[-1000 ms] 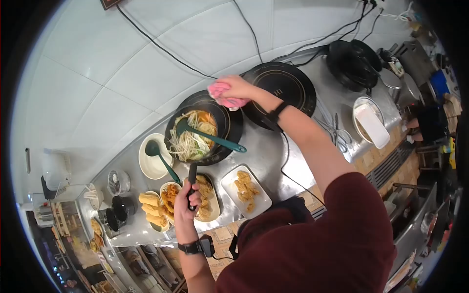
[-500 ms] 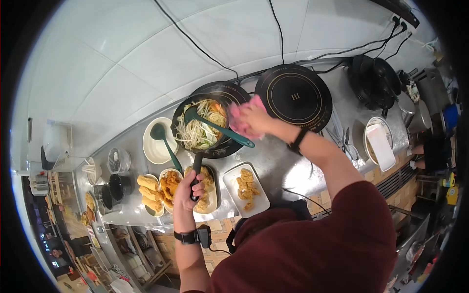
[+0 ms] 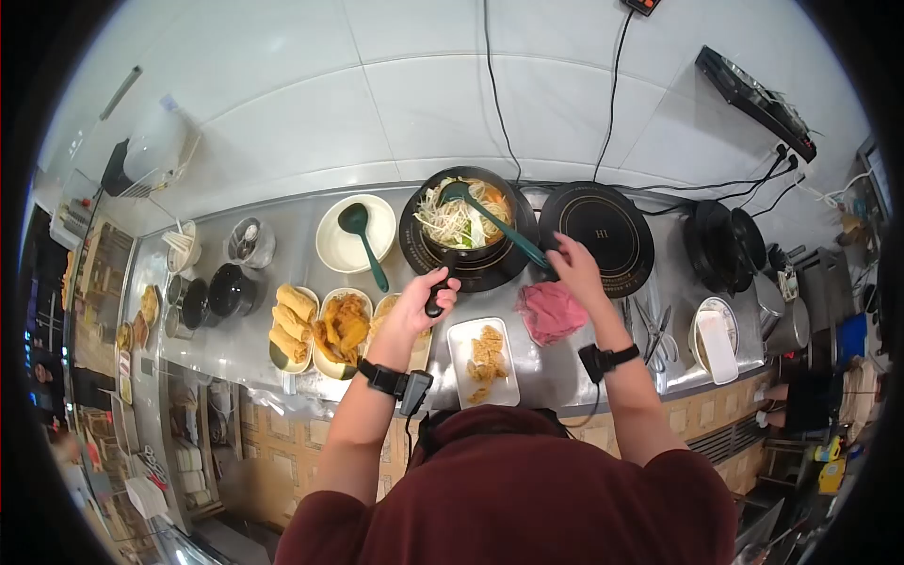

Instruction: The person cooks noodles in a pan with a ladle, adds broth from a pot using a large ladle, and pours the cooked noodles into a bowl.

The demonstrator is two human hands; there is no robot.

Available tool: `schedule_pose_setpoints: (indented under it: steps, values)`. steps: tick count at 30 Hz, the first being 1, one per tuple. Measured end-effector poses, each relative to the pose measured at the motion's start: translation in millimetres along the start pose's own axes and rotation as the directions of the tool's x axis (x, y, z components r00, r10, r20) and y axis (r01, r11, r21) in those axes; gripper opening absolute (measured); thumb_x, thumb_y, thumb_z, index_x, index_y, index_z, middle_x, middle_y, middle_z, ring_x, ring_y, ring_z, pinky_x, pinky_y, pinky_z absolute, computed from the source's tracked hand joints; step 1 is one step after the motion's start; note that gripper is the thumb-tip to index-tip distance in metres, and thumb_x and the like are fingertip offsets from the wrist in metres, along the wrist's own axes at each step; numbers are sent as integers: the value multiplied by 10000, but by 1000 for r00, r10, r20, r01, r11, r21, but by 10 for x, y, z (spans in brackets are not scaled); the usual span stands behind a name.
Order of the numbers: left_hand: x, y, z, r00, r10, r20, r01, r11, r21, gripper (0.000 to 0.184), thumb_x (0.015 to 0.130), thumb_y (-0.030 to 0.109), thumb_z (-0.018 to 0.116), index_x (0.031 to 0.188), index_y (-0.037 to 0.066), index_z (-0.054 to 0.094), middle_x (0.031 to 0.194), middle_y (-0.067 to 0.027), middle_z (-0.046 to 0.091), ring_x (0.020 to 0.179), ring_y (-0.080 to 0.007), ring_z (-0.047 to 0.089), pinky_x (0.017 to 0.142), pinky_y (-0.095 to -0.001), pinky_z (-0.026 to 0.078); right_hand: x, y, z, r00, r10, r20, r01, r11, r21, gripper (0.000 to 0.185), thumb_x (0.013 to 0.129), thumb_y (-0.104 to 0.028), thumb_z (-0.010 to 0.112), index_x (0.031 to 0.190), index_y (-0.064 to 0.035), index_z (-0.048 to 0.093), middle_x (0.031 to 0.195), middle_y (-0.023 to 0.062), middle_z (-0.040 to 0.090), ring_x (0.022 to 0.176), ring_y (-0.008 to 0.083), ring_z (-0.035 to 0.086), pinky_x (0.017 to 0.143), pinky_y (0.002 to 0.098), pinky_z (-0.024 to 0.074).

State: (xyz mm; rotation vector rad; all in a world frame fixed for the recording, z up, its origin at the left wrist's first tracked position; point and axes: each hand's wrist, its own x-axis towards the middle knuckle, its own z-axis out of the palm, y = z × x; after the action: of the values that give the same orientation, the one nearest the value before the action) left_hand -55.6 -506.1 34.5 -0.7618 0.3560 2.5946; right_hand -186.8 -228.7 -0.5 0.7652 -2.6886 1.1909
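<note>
At lower centre of the frame, a white tray (image 3: pixel 460 348) of fried pieces (image 3: pixel 488 353) rests on the bench (image 3: pixel 292 259). A crumpled pink cloth (image 3: pixel 549 313) lies to its right. The hands are apart. The left hand (image 3: pixel 426 299), at centre, is clamped on the pan handle (image 3: pixel 436 303). The right hand (image 3: pixel 578 270) is at the end of the green ladle (image 3: pixel 504 229); whether it grips cannot be told. The pan (image 3: pixel 466 254), upper centre, contains bean sprouts (image 3: pixel 438 218) and sits on a black cooktop (image 3: pixel 415 252).

Beyond the hands (image 3: pixel 424 307) (image 3: pixel 576 270) rises a glossy white tiled wall (image 3: pixel 424 104) behind the metal table (image 3: pixel 224 353); nearer lies tan patterned floor (image 3: pixel 292 435), with probably shelves (image 3: pixel 192 461) off left.
</note>
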Motion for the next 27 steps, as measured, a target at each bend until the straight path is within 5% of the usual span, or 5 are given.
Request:
schedule_pose_setpoints:
  steps: [4,10,14,23,27]
  values:
    - [78,22,-131,976,-137,171,158,980,-120,203,880,215,466,814,30,414,682,-4,435,504,-67,386,409,-178,328,143,-605,323,986,-1,168,60,936,-347,508,777,-189,548,1261,-172,395,773,171,552,742,330,583,640,425,472]
    - [79,-3,-101,990,-103,92,110,991,-71,223,879,233,459,770,43,416,641,16,416,486,-55,374,395,-175,312,-114,-915,188,987,-104,119,151,849,-507,482,783,-170,531,1249,-181,409,748,127,548,561,302,566,511,397,471]
    - [94,-12,-118,991,-102,84,105,994,-39,231,881,241,455,757,49,421,618,26,396,480,-49,367,398,-170,310,-472,-1066,-47,979,-21,201,145,769,-623,503,778,-159,528,1263,-187,400,720,118,545,554,282,565,489,387,464]
    - [67,-94,-24,996,-89,4,88,995,35,235,888,236,436,745,52,405,615,26,384,465,-49,357,377,-174,299,-450,-1132,385,969,-11,248,160,794,-586,538,750,-129,526,1271,-168,400,727,127,567,611,269,595,529,381,480]
    - [128,-67,-130,992,-115,49,116,993,-12,149,879,170,436,819,66,349,686,-26,446,480,-82,366,374,-201,293,-129,-1088,395,993,17,118,46,860,-509,512,733,-152,563,1232,-126,449,798,172,588,681,324,594,589,417,474]
